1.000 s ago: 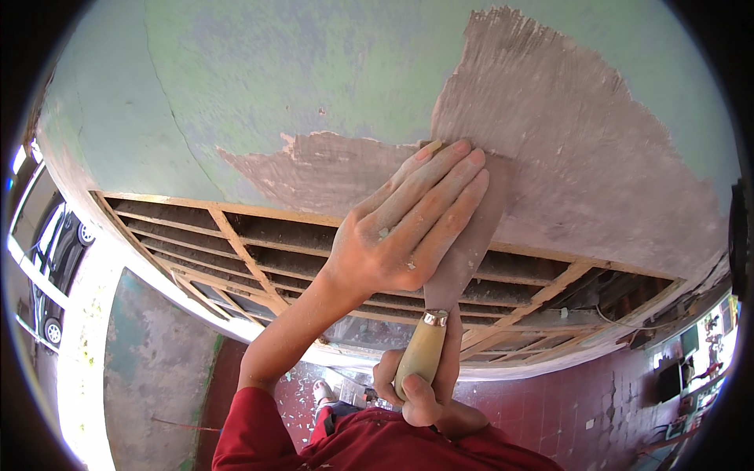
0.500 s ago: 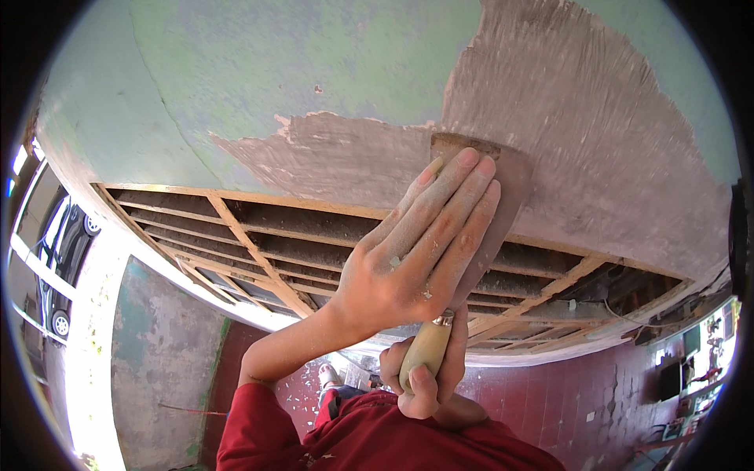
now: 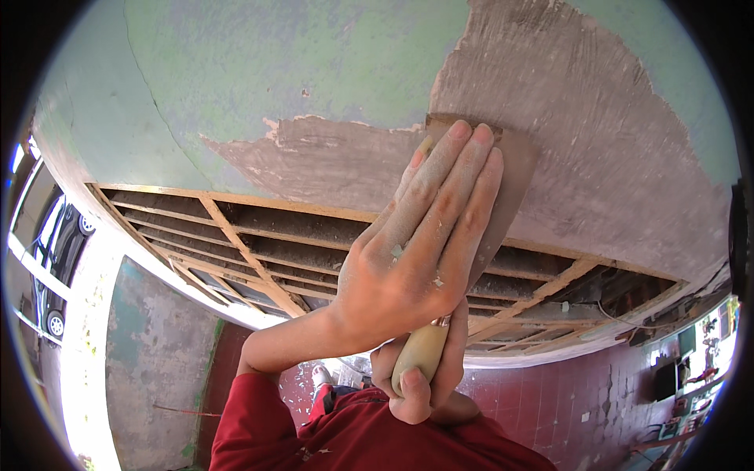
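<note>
So, my right hand (image 3: 416, 396) clasps scraper handle (image 3: 422, 355); left hand (image 3: 416, 243) lies along blade (image 3: 512, 177); best press evenly across width.

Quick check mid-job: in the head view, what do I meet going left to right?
Dark car → patchy grey-green wall → foot → left hand → black box-like thing. The scraper and right hand overlap the left hand sideways, so I leave them out.

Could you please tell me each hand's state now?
Left hand: open, laid against the broad grey scraper blade.
Right hand: closed, holding the scraper's rounded pale-yellow handle.
</note>
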Tool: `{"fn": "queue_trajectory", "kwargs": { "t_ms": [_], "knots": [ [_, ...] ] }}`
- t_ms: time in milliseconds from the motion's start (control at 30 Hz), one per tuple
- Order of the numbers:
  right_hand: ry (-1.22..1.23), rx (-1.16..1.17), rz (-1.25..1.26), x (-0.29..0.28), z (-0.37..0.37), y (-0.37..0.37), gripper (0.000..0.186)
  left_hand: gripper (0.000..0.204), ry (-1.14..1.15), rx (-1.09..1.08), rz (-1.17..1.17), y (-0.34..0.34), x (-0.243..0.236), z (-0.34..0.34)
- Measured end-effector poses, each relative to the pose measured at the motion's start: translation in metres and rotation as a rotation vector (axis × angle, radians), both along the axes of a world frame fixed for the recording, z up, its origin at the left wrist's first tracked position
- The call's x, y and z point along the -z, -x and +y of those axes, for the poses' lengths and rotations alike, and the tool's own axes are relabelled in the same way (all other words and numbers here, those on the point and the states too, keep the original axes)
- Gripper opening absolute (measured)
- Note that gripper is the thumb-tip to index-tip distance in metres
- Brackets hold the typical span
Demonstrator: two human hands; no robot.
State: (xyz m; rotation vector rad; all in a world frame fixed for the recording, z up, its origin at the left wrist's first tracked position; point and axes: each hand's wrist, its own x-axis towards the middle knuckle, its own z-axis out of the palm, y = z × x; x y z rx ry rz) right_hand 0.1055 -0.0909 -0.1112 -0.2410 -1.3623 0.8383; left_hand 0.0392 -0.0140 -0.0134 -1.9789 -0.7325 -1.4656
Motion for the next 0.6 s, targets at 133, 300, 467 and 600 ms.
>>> {"fn": "queue_trajectory", "kwargs": {
  "t_ms": [133,300,467,600],
  "knots": [
    [0.038,-0.069,0.053,0.007,0.0,-0.001,0.07,0.048,0.007,-0.02,0.044,0.003,0.003,0.001],
    [0.074,-0.156,0.126,0.016,0.0,-0.003,0.07,0.045,-0.02,-0.017,0.002,0.0,0.003,0.002],
    [0.108,-0.206,0.22,0.027,0.001,-0.002,0.071,0.044,-0.002,-0.027,0.045,0.003,-0.001,0.002],
    [0.1,-0.04,0.098,0.022,0.0,0.007,0.086,0.044,0.062,-0.025,0.042,0.005,0.008,-0.004]
  ]
}}
